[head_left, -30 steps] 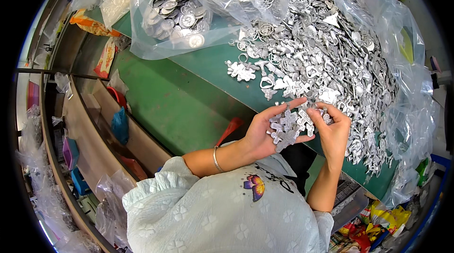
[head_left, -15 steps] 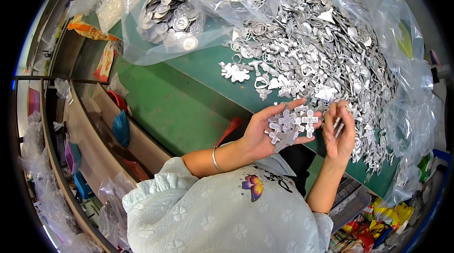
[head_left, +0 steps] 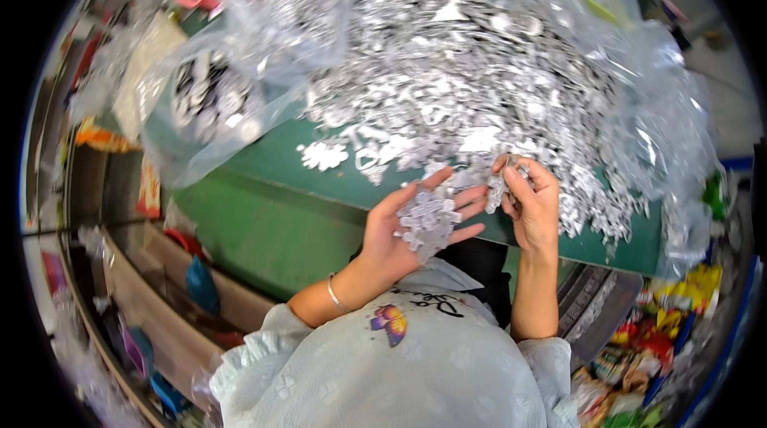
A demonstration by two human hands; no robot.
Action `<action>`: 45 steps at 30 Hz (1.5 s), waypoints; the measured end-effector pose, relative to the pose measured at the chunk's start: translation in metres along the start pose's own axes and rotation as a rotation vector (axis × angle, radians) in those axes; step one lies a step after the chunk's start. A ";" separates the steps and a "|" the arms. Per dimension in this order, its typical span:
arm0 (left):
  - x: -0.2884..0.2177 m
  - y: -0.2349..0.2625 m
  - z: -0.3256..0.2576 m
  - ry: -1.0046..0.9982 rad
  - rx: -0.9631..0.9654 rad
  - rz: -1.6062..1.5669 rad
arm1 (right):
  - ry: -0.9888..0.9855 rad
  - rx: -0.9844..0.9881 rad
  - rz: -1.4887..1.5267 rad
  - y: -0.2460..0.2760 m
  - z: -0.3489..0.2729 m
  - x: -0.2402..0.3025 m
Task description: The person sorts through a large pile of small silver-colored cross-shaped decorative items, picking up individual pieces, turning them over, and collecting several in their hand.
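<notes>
Left hand (head_left: 399, 232) lies palm-up, fingers spread flat, cupping a small stack of silvery snowflake-shaped pieces (head_left: 427, 220) like a tray, likely so they stay gathered. Right hand (head_left: 531, 204) has its grip pinched on one more silvery piece (head_left: 497, 188) just beside it. Both hover at the near edge of the green desk (head_left: 272, 212), next to the big heap of silvery pieces (head_left: 463, 84) on clear plastic sheeting (head_left: 663, 132); a clear bag of round parts (head_left: 208, 100) sits farther left.

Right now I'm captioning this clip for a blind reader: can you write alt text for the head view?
A person's left hand, palm up, cradles a small stack of silvery cut-out pieces while the right hand pinches another piece beside it. Beyond them, a huge heap of silvery pieces lies on clear plastic sheeting over a green table.
</notes>
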State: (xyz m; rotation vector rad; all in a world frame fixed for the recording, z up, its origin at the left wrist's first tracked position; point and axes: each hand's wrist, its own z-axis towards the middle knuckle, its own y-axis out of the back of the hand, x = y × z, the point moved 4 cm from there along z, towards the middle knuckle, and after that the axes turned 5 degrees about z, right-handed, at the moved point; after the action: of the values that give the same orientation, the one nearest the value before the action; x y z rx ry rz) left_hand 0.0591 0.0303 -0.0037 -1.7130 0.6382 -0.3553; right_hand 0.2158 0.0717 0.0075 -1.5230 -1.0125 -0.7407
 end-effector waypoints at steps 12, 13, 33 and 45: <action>0.019 -0.005 0.010 0.024 -0.113 0.059 | 0.429 -0.514 0.360 0.201 -0.019 0.096; 0.023 -0.007 0.012 0.039 -0.113 0.064 | 0.466 -0.476 0.356 0.223 -0.011 0.112; 0.033 -0.020 0.013 0.105 0.026 0.084 | 0.534 0.233 -0.931 0.005 -0.056 0.061; 0.033 -0.016 0.003 0.171 0.037 0.055 | 0.413 0.163 -0.810 -0.018 -0.056 0.023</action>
State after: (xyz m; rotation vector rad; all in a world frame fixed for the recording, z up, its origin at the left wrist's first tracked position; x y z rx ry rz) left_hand 0.0908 0.0158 0.0077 -1.6379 0.7974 -0.4757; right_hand 0.2134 0.0223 0.0462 -0.7317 -1.3244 -1.4234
